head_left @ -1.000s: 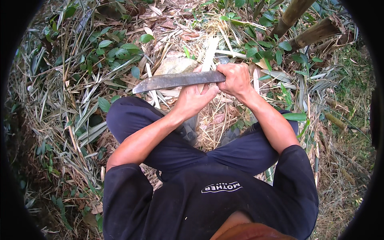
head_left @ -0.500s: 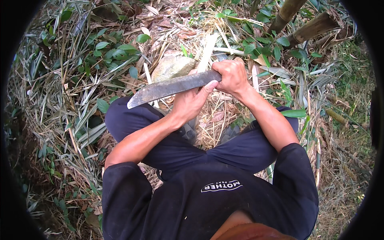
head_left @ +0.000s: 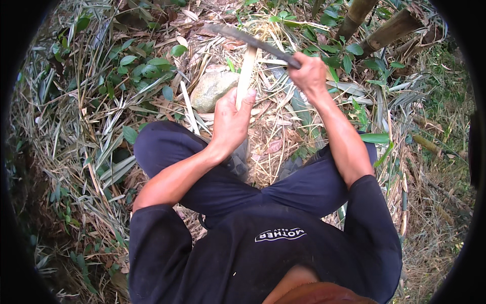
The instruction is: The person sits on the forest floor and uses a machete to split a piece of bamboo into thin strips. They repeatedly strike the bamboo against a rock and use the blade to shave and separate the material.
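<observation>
I sit cross-legged on leaf-strewn ground in dark clothes. My left hand [head_left: 231, 120] grips the lower end of a pale split bamboo strip [head_left: 246, 72] that stands nearly upright in front of me. My right hand [head_left: 308, 73] is shut on the handle of a long dark machete [head_left: 251, 39], whose blade reaches up and to the left, crossing just above the top of the strip.
A grey rounded stone [head_left: 211, 89] lies on the ground left of the strip. Thick bamboo stalks [head_left: 391, 29] rise at the upper right. Dry leaves, straw and green plants cover the ground all around my knees [head_left: 162, 147].
The machete has risen from lying across my left hand to a raised position above the strip. My right hand moved up and right; the strip and stone now show.
</observation>
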`<action>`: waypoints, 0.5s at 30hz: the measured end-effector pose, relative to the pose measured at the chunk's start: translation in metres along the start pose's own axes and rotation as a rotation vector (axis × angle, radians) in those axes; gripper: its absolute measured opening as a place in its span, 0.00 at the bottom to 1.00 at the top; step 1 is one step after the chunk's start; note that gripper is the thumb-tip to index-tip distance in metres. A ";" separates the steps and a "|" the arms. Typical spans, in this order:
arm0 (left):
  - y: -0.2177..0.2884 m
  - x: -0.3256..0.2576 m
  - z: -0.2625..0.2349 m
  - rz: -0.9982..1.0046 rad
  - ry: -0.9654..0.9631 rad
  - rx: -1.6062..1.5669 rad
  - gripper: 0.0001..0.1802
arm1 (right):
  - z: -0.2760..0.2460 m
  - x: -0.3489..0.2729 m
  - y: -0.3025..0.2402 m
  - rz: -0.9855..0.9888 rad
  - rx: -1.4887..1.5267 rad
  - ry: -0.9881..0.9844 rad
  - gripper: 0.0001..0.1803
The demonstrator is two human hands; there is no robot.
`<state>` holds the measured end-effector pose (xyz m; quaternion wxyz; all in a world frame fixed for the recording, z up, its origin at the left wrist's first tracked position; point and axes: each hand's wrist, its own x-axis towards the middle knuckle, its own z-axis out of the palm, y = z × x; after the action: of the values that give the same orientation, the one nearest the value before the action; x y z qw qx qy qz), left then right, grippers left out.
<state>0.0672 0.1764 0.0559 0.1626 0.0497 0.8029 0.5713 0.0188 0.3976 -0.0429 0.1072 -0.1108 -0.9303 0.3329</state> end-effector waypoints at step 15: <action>-0.013 -0.003 -0.021 -0.289 -0.167 -0.442 0.15 | 0.019 -0.021 -0.033 -0.133 -0.007 -0.121 0.09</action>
<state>0.0643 0.1523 0.0501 0.3149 -0.0548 0.6413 0.6976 0.0296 0.3554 -0.0383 0.0724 -0.0291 -0.9414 0.3280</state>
